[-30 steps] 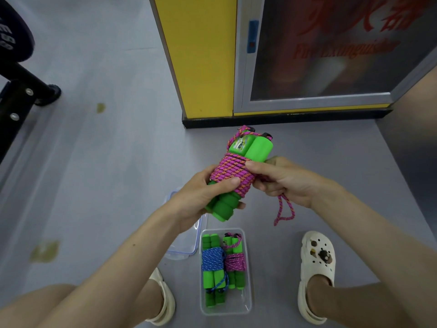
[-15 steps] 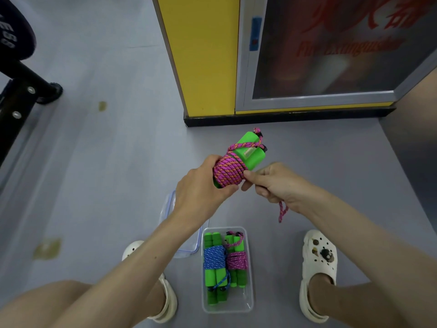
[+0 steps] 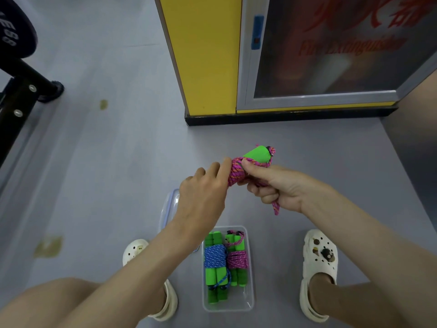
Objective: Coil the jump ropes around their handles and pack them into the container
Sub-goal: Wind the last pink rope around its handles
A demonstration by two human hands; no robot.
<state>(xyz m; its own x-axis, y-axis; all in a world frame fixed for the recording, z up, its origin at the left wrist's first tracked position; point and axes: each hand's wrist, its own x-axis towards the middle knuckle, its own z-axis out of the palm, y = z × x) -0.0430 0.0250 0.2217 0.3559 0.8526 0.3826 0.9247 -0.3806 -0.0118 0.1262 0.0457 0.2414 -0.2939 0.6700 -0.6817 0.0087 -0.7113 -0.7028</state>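
A pink jump rope (image 3: 237,170) is coiled around its green foam handles (image 3: 256,155), held in the air above the floor. My right hand (image 3: 272,185) is closed around the bundle, and a short loose rope end (image 3: 275,207) hangs below its fist. My left hand (image 3: 203,192) rests against the left side of the coil, its fingers spread and only the fingertips touching. On the floor between my feet stands a clear plastic container (image 3: 248,304). Inside it lie a blue-rope bundle (image 3: 215,256) and a pink-rope bundle (image 3: 236,258), both with green handles.
The container's clear lid (image 3: 169,209) lies on the grey floor just left of it, partly under my left arm. White clogs (image 3: 318,259) flank the container. A yellow cabinet with a fire extinguisher door (image 3: 319,55) stands ahead. Black gym equipment (image 3: 16,91) is at the far left.
My left hand has let go of the bundle's lower end and opened its fingers. My right hand has moved from pinching the rope to gripping the whole bundle, which now sits lower and tilted right.
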